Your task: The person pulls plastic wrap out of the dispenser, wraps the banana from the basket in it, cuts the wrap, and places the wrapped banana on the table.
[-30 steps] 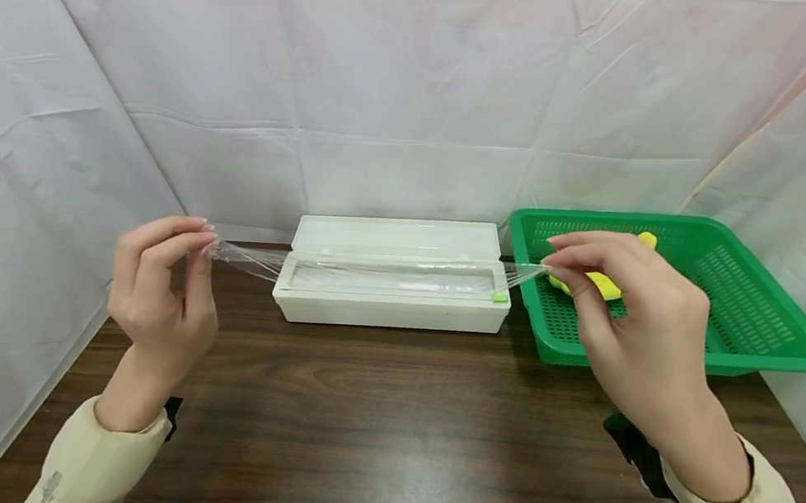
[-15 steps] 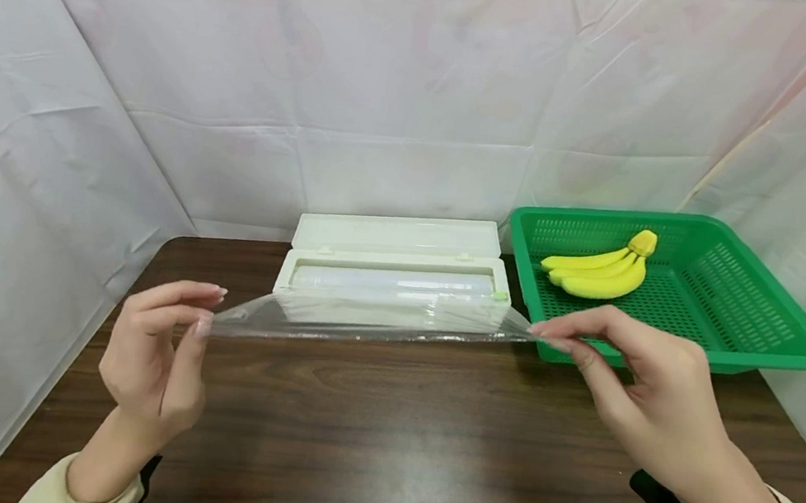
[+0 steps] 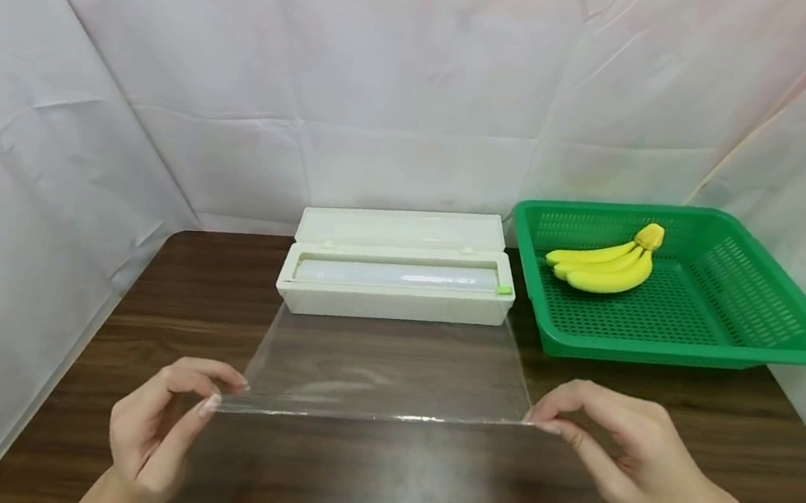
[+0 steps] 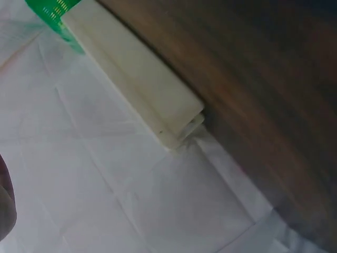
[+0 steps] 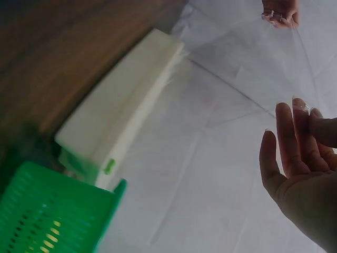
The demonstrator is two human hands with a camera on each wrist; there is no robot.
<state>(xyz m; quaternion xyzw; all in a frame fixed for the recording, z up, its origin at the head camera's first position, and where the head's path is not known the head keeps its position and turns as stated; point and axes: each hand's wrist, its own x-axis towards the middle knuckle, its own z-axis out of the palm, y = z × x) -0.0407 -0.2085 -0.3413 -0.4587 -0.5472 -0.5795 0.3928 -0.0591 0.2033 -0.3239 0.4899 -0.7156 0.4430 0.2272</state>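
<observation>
A clear sheet of cling film (image 3: 389,374) stretches from the white cling film box (image 3: 397,307) toward the person over the dark table. My left hand (image 3: 163,423) pinches its near left corner between thumb and fingers. At the near right corner, the right hand (image 3: 637,457) pinches the film the same way. Inside the box, whose lid (image 3: 401,228) is raised at the back, lies the film roll (image 3: 400,274). The right wrist view shows the right hand (image 5: 305,153) with its thumb against the fingertips. Only a sliver of the left hand (image 4: 6,205) appears in the left wrist view.
To the right of the box stands a green basket (image 3: 660,351) holding a bunch of yellow bananas (image 3: 606,266). A small green slider (image 3: 504,290) sits at the box's right end. White sheeting (image 3: 422,79) hangs behind and at both sides of the wooden table (image 3: 345,494).
Both hands have moved toward the person, drawing the film out of the box into a longer, flatter sheet. The bananas, earlier partly behind the right hand, now show fully.
</observation>
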